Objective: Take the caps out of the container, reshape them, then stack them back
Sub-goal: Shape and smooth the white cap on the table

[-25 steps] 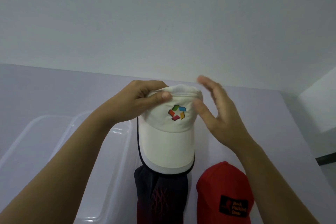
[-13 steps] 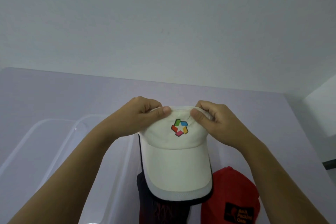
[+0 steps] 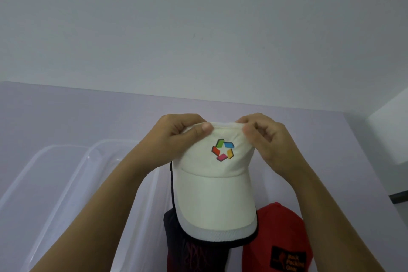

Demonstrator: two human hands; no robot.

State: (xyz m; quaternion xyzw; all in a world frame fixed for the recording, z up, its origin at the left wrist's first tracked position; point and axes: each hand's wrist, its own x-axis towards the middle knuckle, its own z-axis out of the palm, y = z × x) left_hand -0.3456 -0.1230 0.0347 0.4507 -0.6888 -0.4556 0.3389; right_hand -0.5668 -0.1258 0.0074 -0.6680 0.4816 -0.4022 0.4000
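I hold a white cap [image 3: 215,196] with a multicoloured logo in front of me, above the table, brim hanging toward me. My left hand [image 3: 176,139] pinches the crown's top left edge between thumb and fingers. My right hand [image 3: 265,137] pinches the top right edge. Below the white cap a dark cap [image 3: 192,252] with a red pattern lies on the table, partly hidden by the brim. A red cap [image 3: 280,238] with a black patch lies beside it to the right. A clear plastic container [image 3: 72,174] stands on the left; my left forearm crosses over it.
The lilac table [image 3: 66,117] runs back to a pale wall. A white block [image 3: 390,132] stands at the right edge, with a dark gap below it.
My right hand closed from an open pose onto the crown's right edge. Both hands now hold the white cap, which sits closer and larger in view.
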